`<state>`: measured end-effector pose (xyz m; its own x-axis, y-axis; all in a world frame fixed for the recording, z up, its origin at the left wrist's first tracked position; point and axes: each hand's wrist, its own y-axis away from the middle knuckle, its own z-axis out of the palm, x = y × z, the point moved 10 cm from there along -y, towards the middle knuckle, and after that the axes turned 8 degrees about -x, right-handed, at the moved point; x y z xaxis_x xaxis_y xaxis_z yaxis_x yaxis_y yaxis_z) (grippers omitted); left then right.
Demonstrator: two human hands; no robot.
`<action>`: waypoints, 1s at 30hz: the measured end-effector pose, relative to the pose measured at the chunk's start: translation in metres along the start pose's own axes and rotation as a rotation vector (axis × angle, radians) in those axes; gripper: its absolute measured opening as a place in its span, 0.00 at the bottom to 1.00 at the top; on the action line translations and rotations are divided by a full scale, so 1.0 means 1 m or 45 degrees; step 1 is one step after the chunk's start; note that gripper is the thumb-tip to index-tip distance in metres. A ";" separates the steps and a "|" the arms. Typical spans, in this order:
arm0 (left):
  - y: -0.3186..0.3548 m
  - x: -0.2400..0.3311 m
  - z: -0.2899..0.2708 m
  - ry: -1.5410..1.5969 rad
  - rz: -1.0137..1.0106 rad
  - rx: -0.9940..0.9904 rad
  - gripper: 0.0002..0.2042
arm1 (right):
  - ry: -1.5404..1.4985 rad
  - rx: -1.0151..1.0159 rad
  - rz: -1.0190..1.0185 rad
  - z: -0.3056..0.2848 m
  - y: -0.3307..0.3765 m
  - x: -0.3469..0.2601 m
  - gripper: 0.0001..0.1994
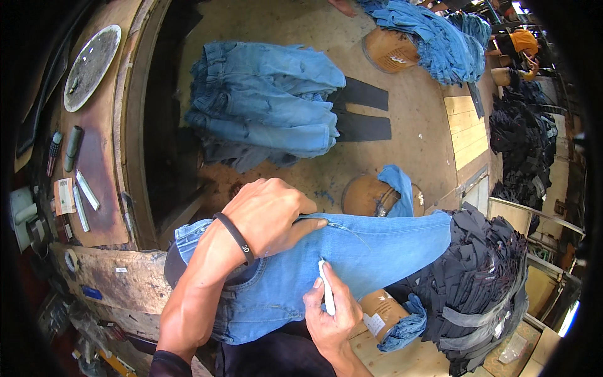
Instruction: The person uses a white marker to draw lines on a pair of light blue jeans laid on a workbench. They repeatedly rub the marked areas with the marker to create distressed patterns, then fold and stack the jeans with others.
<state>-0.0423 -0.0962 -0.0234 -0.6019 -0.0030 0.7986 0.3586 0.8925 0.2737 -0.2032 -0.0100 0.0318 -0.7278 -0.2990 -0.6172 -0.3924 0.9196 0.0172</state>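
White tool [328, 298] set against pale-blue jeans [389, 245]

The jeans stretch across the near middle of the scene, waistband to the left, one leg reaching right. The left hand [270, 210], a black wristband [234, 237] behind it, is curled over the far edge of the denim, thumb pressed down on the cloth beside a loose thread. The right hand [333, 311] grasps the slim white tool like a pen, its tip at the leg's surface.

Beyond, a stack of blue jeans [270, 72] lies on the floor [421, 129], with dark trouser legs [367, 125] sticking out to its right. At near right rises a heap of black cloth [477, 283]. On the left tabletop [107, 217] are an oval tray [94, 66], a dark green cylinder [73, 148] and two white sticks [88, 190].
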 end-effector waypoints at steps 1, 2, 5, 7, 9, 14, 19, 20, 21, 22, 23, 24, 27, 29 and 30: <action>0.000 0.000 0.000 0.002 0.004 0.002 0.14 | 0.033 -0.008 0.001 0.001 0.000 0.000 0.18; -0.001 0.000 0.000 0.000 -0.003 -0.008 0.14 | 0.064 -0.020 0.005 0.002 0.000 0.000 0.18; -0.001 -0.001 0.000 -0.010 -0.018 -0.002 0.14 | 0.023 0.041 -0.035 -0.002 -0.001 -0.002 0.18; -0.001 0.000 -0.001 -0.011 -0.014 0.019 0.14 | 0.016 0.056 -0.028 -0.002 -0.001 -0.001 0.17; -0.001 0.000 -0.001 -0.018 -0.028 0.028 0.14 | 0.047 -0.012 0.045 0.004 -0.003 0.005 0.15; -0.001 0.001 -0.003 -0.040 -0.033 0.050 0.14 | 0.002 0.043 0.006 -0.002 -0.002 0.003 0.18; -0.001 0.000 -0.002 -0.026 -0.046 0.045 0.14 | 0.043 -0.013 0.044 0.000 0.000 0.004 0.18; -0.001 0.000 -0.002 -0.021 -0.040 0.049 0.14 | 0.007 0.001 0.080 -0.002 0.001 0.007 0.18; 0.000 0.000 -0.002 -0.024 -0.049 0.054 0.14 | -0.049 -0.044 0.184 0.002 0.002 0.015 0.18; 0.000 0.001 -0.002 -0.017 -0.038 0.055 0.14 | -0.013 -0.023 0.127 0.000 0.003 0.010 0.18; 0.000 0.001 -0.002 -0.022 -0.036 0.058 0.14 | 0.003 -0.056 0.136 0.002 0.004 0.010 0.17; 0.000 0.000 -0.002 -0.041 -0.052 0.053 0.14 | 0.002 -0.031 0.090 0.000 0.004 0.007 0.17; 0.000 -0.001 -0.002 -0.020 -0.056 0.049 0.14 | -0.070 -0.021 0.200 0.001 0.007 0.017 0.17; -0.001 -0.001 -0.001 -0.018 -0.064 0.032 0.14 | -0.024 -0.050 0.145 0.004 0.006 0.013 0.17; -0.001 -0.003 0.000 -0.029 -0.084 0.017 0.14 | -0.022 -0.043 0.126 0.003 0.005 0.012 0.17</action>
<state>-0.0406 -0.0971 -0.0256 -0.6401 -0.0519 0.7666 0.3082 0.8965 0.3181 -0.2126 -0.0080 0.0219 -0.7544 -0.2023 -0.6245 -0.3377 0.9354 0.1051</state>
